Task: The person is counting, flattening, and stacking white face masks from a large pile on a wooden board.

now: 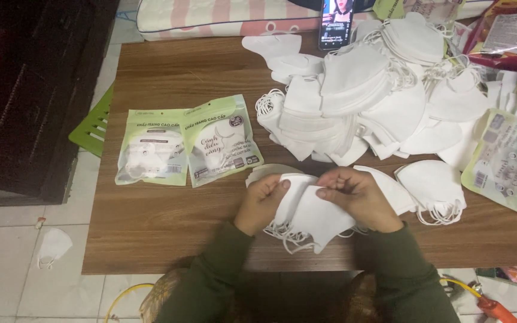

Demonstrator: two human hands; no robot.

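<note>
A phone (335,23) stands behind the table (169,221); a green stool (94,128) sits left.

The surface (169,227) is a low rectangular top in brown wood-grain laminate. The floor (25,287) beneath is laid with pale square tiles, grey grout lines visible. A dark wooden cabinet (31,90) stands at left. A pink-and-white striped mattress (210,15) borders the far edge. Lighting is even, soft and indoor.

Left hand (262,200) and right hand (357,194) close together, fingers curled, apparently pinching, forearms converging.
</note>
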